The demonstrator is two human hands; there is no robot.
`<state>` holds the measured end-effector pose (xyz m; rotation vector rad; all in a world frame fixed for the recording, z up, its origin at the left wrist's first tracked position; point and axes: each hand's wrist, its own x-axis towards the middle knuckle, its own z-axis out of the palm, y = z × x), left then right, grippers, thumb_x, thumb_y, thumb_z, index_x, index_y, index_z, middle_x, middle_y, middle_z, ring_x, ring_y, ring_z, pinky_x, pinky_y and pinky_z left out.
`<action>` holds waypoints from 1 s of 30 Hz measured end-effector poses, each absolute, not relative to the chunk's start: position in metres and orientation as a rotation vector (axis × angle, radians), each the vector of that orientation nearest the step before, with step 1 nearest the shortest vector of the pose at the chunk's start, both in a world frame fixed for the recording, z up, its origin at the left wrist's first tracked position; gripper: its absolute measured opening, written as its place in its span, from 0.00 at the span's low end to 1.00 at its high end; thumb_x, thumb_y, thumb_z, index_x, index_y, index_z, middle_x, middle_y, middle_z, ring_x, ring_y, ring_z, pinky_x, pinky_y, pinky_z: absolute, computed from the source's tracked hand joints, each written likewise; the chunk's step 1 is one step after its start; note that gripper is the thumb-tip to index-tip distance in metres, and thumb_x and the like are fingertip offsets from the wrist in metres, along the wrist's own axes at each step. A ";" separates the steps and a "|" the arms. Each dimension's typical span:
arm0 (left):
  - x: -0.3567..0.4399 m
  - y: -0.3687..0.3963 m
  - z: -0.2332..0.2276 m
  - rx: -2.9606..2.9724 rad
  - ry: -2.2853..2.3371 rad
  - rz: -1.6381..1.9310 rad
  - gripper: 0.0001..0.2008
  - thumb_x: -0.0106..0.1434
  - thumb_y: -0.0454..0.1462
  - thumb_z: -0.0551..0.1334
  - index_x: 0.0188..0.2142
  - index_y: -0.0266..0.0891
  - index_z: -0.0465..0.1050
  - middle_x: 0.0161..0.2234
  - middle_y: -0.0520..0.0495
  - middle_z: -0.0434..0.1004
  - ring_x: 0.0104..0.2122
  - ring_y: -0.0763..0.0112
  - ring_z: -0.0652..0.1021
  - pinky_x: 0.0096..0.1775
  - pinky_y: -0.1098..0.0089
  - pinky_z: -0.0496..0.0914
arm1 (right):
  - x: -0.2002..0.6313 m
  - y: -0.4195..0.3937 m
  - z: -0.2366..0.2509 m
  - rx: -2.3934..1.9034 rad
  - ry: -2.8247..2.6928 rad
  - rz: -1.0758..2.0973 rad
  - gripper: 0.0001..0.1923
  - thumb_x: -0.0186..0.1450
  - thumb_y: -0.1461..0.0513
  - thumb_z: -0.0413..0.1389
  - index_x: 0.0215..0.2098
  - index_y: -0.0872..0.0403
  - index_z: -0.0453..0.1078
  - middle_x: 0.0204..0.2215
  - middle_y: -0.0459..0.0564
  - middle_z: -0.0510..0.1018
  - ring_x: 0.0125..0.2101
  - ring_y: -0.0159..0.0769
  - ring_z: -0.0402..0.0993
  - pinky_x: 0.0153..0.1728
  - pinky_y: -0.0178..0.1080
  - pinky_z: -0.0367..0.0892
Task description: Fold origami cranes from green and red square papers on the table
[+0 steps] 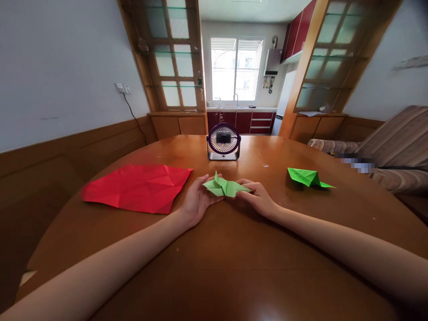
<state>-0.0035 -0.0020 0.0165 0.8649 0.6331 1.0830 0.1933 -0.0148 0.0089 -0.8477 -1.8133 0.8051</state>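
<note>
Wooden table [214, 267]: left hand [195, 200], right hand [256, 198] grips pinching pale-green folded paper [225, 187]; fingertips hidden.

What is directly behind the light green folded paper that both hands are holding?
Behind the light green folded paper, farther up the table, stands a small desk fan, apart from it. The left hand and right hand cover the paper's near edges and whatever lies underneath.

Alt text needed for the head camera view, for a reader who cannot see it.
Two bare hands, left hand and right hand, hold a light green folded paper piece on a round wooden table. A creased red paper sheet lies left, a brighter green folded paper right, a small desk fan behind.
</note>
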 end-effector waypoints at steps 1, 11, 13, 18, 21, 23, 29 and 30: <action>-0.004 -0.001 0.017 0.843 0.641 1.075 0.19 0.62 0.43 0.56 0.45 0.33 0.75 0.47 0.38 0.78 0.47 0.56 0.77 0.51 0.55 0.70 | 0.194 -0.014 0.009 -0.847 -1.813 0.819 0.11 0.60 0.59 0.56 0.23 0.55 0.75 0.35 0.51 0.77 0.36 0.37 0.72 0.40 0.39 0.64; -0.004 -0.007 0.013 1.058 0.573 1.037 0.17 0.60 0.41 0.64 0.47 0.37 0.74 0.46 0.43 0.78 0.49 0.58 0.76 0.56 0.58 0.65 | 0.197 -0.009 0.006 -0.856 -1.746 0.936 0.09 0.58 0.60 0.56 0.25 0.54 0.77 0.35 0.50 0.78 0.36 0.38 0.72 0.41 0.39 0.64; -0.004 -0.007 0.013 1.089 0.553 1.019 0.15 0.59 0.39 0.63 0.46 0.37 0.75 0.46 0.43 0.78 0.50 0.57 0.75 0.57 0.57 0.65 | 0.198 -0.008 0.006 -0.864 -1.693 0.994 0.09 0.57 0.60 0.56 0.24 0.54 0.76 0.34 0.49 0.78 0.35 0.37 0.72 0.39 0.38 0.64; -0.005 -0.003 0.011 1.017 0.571 1.064 0.11 0.58 0.36 0.61 0.39 0.32 0.77 0.44 0.39 0.79 0.47 0.57 0.77 0.55 0.57 0.68 | 0.197 -0.006 0.005 -0.832 -1.495 1.230 0.07 0.54 0.60 0.57 0.23 0.54 0.73 0.27 0.46 0.76 0.30 0.34 0.71 0.36 0.37 0.65; -0.003 0.000 0.006 1.037 0.673 1.135 0.09 0.56 0.35 0.64 0.36 0.32 0.77 0.39 0.39 0.81 0.42 0.59 0.79 0.51 0.57 0.70 | 0.196 -0.004 0.004 -0.863 -1.447 1.252 0.06 0.53 0.60 0.58 0.22 0.54 0.71 0.23 0.44 0.74 0.27 0.34 0.69 0.33 0.36 0.65; -0.002 0.001 0.003 1.081 0.730 1.159 0.10 0.56 0.38 0.65 0.35 0.32 0.76 0.36 0.41 0.82 0.40 0.59 0.80 0.49 0.56 0.71 | 0.196 -0.004 0.005 -0.903 -1.437 1.224 0.07 0.53 0.59 0.59 0.23 0.55 0.71 0.22 0.44 0.74 0.26 0.33 0.68 0.30 0.35 0.63; -0.002 -0.004 0.004 1.624 0.946 1.294 0.13 0.60 0.43 0.62 0.40 0.37 0.78 0.42 0.43 0.81 0.44 0.57 0.78 0.51 0.58 0.69 | 0.192 -0.010 0.014 -0.962 -1.540 1.115 0.14 0.54 0.56 0.63 0.34 0.55 0.76 0.32 0.47 0.79 0.33 0.34 0.72 0.37 0.36 0.64; -0.003 -0.006 0.004 1.727 0.962 1.318 0.14 0.62 0.42 0.61 0.42 0.38 0.78 0.44 0.44 0.80 0.46 0.58 0.78 0.52 0.58 0.68 | 0.191 -0.011 0.014 -0.965 -1.552 1.105 0.15 0.53 0.55 0.64 0.36 0.55 0.77 0.34 0.47 0.79 0.34 0.34 0.72 0.39 0.36 0.64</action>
